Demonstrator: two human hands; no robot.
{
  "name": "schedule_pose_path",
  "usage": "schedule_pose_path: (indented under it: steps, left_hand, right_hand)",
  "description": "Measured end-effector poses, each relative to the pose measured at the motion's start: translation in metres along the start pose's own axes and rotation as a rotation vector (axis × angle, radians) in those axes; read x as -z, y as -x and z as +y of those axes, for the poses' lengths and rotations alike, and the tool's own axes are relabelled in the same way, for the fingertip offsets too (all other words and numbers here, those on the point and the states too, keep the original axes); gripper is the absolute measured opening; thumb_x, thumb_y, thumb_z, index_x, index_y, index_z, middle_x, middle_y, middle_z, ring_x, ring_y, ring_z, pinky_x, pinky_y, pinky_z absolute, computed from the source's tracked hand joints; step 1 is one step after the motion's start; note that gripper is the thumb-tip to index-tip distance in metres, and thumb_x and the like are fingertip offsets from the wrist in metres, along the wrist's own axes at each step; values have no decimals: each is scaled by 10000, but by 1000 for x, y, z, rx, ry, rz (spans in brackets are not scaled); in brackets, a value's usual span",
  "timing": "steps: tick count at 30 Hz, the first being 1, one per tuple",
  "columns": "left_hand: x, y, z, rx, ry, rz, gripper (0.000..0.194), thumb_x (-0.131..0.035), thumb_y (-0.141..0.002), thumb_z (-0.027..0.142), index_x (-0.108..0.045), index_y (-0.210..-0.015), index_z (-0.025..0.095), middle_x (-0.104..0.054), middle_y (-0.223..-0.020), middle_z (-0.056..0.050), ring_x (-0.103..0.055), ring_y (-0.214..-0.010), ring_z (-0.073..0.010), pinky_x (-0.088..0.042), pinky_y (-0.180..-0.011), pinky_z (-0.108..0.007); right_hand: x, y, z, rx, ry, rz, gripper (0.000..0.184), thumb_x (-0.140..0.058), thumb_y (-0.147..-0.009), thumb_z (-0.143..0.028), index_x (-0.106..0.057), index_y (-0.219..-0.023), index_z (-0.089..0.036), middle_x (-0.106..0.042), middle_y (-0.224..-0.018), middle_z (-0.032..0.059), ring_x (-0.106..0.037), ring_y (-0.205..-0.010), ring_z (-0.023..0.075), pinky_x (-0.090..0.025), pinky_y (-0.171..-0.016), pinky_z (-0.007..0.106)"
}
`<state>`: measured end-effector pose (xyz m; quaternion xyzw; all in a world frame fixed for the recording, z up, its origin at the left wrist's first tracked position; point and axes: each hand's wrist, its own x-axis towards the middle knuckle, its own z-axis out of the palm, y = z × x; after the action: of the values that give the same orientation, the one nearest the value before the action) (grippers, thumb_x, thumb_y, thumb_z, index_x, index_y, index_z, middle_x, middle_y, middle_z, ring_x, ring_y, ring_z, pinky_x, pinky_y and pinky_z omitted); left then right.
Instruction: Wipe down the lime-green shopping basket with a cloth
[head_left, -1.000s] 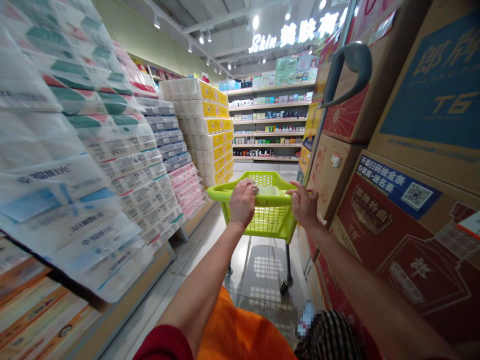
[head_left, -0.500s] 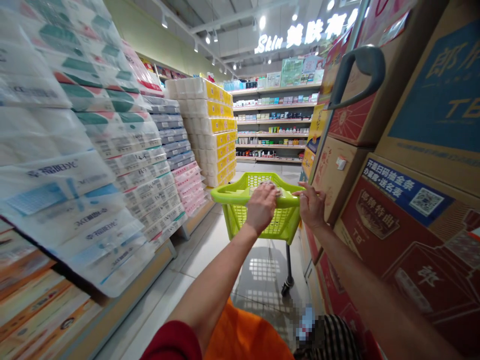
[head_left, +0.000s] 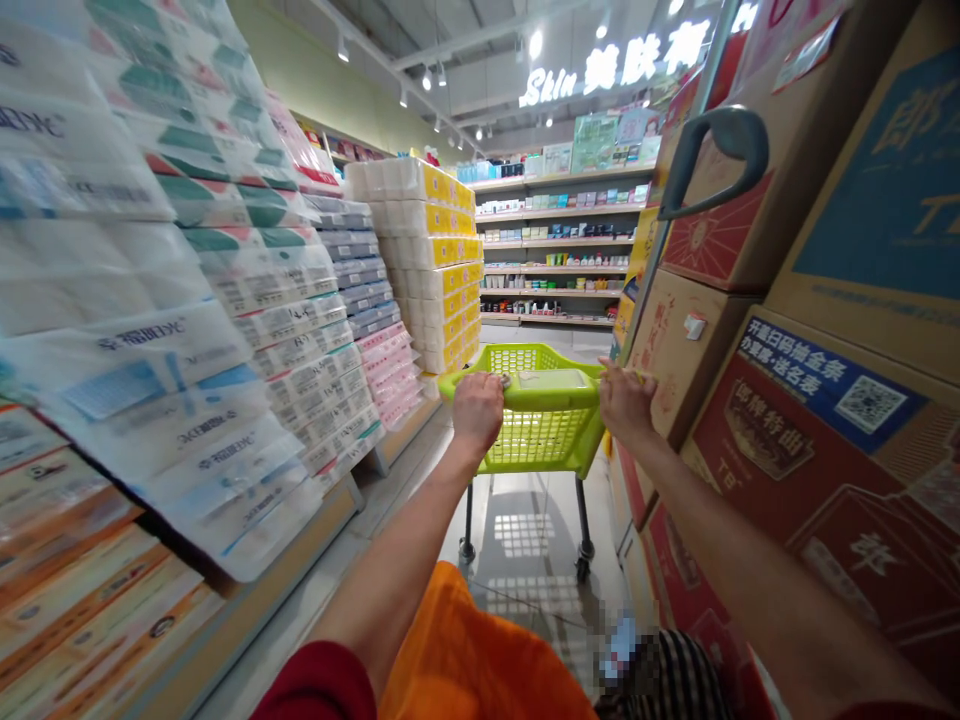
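Observation:
A lime-green shopping cart (head_left: pixel 536 450) with a lattice basket stands straight ahead of me in the aisle. My left hand (head_left: pixel 478 408) is wrapped round the left part of its handle bar. At the right end of the same bar, my right hand (head_left: pixel 626 400) is closed, with its fingers over the handle. Between the two hands, a pale label panel (head_left: pixel 551 380) shows on the bar. Two dark cart legs with casters reach the tiled floor below. What lies in the basket, if anything, I cannot make out.
Tall stacks of wrapped tissue packs (head_left: pixel 285 330) line the left side on a low platform. On the right, cardboard boxes (head_left: pixel 795 420) rise close beside the cart, with a grey trolley handle (head_left: pixel 712 160) in front of them. Cosmetics shelves (head_left: pixel 555 240) cross the far end.
My left hand has slid left along the handle bar, from near its middle to its left part. The cart now points straighter ahead and both its near legs show.

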<state>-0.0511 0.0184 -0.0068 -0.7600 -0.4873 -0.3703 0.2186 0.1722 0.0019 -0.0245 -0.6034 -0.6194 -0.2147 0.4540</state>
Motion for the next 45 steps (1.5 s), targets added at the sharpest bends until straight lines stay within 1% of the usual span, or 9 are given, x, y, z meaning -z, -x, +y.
schedule_pose_path:
  steps: [5,9,14,20,23,28,35,40,45]
  left_hand:
    - [9,7,30,-94,43,12,221,-389,-873,232,-571,-970,155,-619,-939,-77,-532,-887,-196,-414,-808,-343]
    - [20,16,23,-172,198,-12,230,-403,-869,234,-560,-1027,176,-615,-1004,-61,-529,-940,-183,-419,-854,-333]
    - [15,19,32,-55,426,51,238,-379,-881,238,-585,-973,162,-615,-991,-68,-527,-939,-173,-434,-869,-326]
    - [5,16,73,-109,504,87,224,-404,-869,233,-590,-982,180,-609,-982,-73,-526,-942,-180,-441,-872,-341]
    - [-7,18,61,-173,588,70,231,-402,-869,232,-584,-1004,186,-607,-1017,-71,-530,-971,-171,-444,-892,-331]
    - [-39,23,35,139,627,123,258,-357,-874,216,-597,-952,164,-611,-1015,-93,-541,-983,-186,-444,-915,-388]
    - [-60,34,38,-42,662,62,285,-342,-877,208,-566,-1052,179,-582,-1129,-88,-493,-1094,-165,-407,-977,-367]
    - [-84,47,2,208,529,21,298,-345,-848,150,-588,-1020,157,-586,-1132,-109,-497,-1117,-196,-397,-988,-430]
    - [-91,44,38,-11,513,4,323,-346,-855,147,-541,-1112,160,-560,-1189,-106,-446,-1178,-181,-367,-1026,-409]
  right_hand:
    - [-8,17,-30,70,-19,22,332,-326,-847,-286,-554,-1077,-212,-580,-1174,70,-397,-1192,251,-128,-990,511]
    - [-4,12,-7,85,-64,-19,338,-306,-858,-279,-589,-1034,-221,-581,-1172,58,-396,-1202,238,-171,-993,507]
    - [4,9,-2,-26,-54,-36,362,-301,-849,-273,-603,-1038,-207,-527,-1245,92,-380,-1219,282,-218,-957,578]
    - [9,26,-24,60,-392,-4,388,-259,-873,-288,-623,-957,-184,-629,-1066,89,-451,-1170,199,-370,-963,408]
    - [16,23,-9,36,-420,38,376,-259,-873,-297,-620,-900,-194,-644,-1014,79,-496,-1120,194,-388,-947,392]
    - [31,24,-17,71,-196,-45,292,-348,-844,-296,-624,-853,-201,-652,-1000,60,-502,-1092,227,-328,-940,429]
    - [39,30,-19,108,-36,-61,231,-407,-809,-284,-614,-749,-202,-643,-910,50,-524,-981,211,-309,-886,366]
    - [39,29,-12,77,111,-61,247,-382,-815,-242,-627,-829,-204,-634,-996,59,-484,-1048,234,-223,-953,437]
    - [34,30,-19,86,159,-111,239,-412,-796,-261,-641,-841,-206,-637,-896,53,-512,-921,228,-112,-986,520]
